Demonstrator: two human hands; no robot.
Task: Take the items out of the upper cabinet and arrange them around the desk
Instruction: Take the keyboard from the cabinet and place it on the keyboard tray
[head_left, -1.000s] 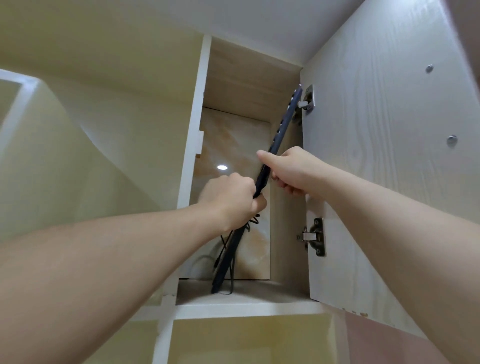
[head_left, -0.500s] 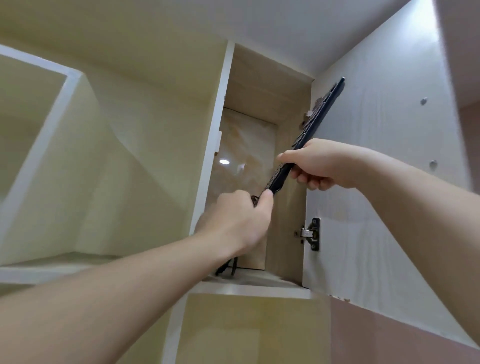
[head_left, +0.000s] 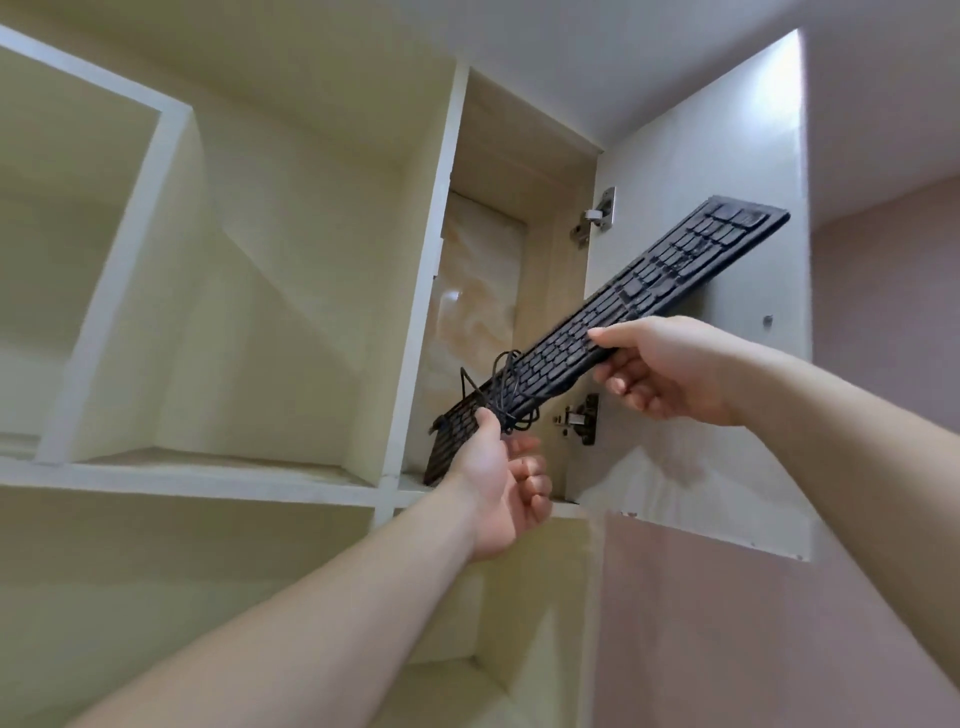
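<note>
I have the black keyboard (head_left: 613, 332) half out of the narrow upper cabinet (head_left: 488, 291), tilted steeply, its far end up and to the right of my fingers against the open cabinet door (head_left: 727, 171), its near end low, just above the cabinet's shelf (head_left: 410, 480). My right hand (head_left: 665, 374) clamps the long edge near the middle, thumb on the keys and fingers curled underneath. My left hand (head_left: 498, 483) pinches the lower end between thumb and forefinger, right where the bundled cable (head_left: 501, 389) loops over the board; the other fingers of that hand are loosely curled below and hold nothing that I can see. This is the take-out step for this item, and I judge it nearly done: only the bottom corner is within the opening. Next I need to draw the low end toward me and clear of the shelf lip, level the board, and keep the top corner from scraping the door or catching the upper hinge (head_left: 597, 213) just left of it. The loose cable could snag on the lower hinge (head_left: 579, 418) beside my left fingers, so I should gather it before lowering everything to the desk, which is out of sight below.
</note>
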